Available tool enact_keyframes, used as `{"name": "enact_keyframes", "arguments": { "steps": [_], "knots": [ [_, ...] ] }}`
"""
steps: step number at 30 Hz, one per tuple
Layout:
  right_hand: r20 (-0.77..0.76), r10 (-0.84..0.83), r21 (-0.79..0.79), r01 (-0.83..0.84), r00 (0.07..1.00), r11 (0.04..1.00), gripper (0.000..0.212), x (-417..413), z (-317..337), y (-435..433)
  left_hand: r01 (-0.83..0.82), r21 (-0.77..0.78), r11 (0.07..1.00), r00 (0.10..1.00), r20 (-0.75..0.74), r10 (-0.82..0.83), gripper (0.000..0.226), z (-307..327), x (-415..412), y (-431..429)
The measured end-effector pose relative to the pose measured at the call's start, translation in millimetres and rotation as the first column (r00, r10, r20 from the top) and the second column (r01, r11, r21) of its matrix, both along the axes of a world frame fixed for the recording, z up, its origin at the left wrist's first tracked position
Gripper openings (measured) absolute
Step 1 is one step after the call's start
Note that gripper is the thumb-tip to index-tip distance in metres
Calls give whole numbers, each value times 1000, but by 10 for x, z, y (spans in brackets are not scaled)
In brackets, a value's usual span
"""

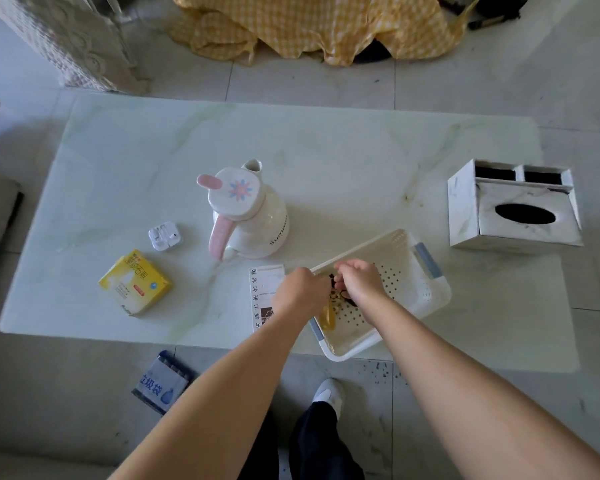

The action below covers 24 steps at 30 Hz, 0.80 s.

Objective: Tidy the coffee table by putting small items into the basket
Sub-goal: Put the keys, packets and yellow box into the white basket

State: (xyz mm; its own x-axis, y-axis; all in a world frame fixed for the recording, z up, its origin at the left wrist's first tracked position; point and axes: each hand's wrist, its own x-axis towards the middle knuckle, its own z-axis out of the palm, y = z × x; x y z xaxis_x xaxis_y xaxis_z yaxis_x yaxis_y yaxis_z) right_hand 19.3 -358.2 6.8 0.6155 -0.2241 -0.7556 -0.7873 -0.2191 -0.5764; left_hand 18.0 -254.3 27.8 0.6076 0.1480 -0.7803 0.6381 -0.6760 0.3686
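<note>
A white perforated basket [416, 292] with blue-grey handles sits at the table's front edge, right of centre. My left hand [300, 292] and my right hand [359, 278] meet over its left side, both closed around a small dark item [332, 282] between them. A yellow object [327, 317] lies inside the basket under my hands. On the table lie a white charger plug [165, 236], a yellow box [136, 286] and a printed paper slip [265, 289] partly under my left hand.
A white jug [253, 216] with a pink handle stands mid-table. A marble-look tissue box organiser [513, 206] stands at the right. A blue-and-white packet [161, 381] lies on the floor in front of the table. My foot [329, 393] is below the basket.
</note>
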Motion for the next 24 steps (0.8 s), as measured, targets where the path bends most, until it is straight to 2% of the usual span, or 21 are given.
{"name": "enact_keyframes", "arguments": {
  "steps": [2,5,7,9,10,13,15,17,20,22,24],
  "knots": [
    [61,-1,45,-2,998,999,18,54,130,184,-44,49,998,999,11,43,44,55,-3,170],
    [75,39,104,-47,996,993,25,5,240,536,-77,132,988,997,-3,78,37,37,-76,540],
    [-24,163,118,-159,986,980,26,-128,140,769,-115,134,984,992,-28,119,30,-30,-154,768],
    [-141,347,87,-337,927,937,25,-300,44,1007,-152,80,985,987,-41,156,14,-110,-230,935],
    [-192,388,60,-384,901,921,29,-384,-15,1102,-176,42,984,983,-52,178,15,-158,-260,983],
    [-302,277,-9,-293,912,956,56,-550,-142,1237,-269,-38,962,955,-141,262,11,-193,-344,1100],
    [-298,221,-70,-252,929,965,60,-594,-238,1241,-346,-129,929,920,-242,309,41,-258,-400,1169],
    [-246,210,-40,-227,946,973,50,-608,-322,1189,-390,-205,898,896,-307,320,54,-311,-432,1196],
    [-179,226,17,-227,958,974,34,-603,-342,1211,-397,-280,874,904,-285,319,47,-406,-465,1236],
    [-162,254,18,-254,954,967,42,-613,-342,1264,-390,-263,882,913,-230,336,29,-420,-484,1276],
    [-136,364,-22,-370,921,929,64,-647,-472,1292,-400,-222,889,908,-231,350,19,-408,-514,1334]
  ]
}}
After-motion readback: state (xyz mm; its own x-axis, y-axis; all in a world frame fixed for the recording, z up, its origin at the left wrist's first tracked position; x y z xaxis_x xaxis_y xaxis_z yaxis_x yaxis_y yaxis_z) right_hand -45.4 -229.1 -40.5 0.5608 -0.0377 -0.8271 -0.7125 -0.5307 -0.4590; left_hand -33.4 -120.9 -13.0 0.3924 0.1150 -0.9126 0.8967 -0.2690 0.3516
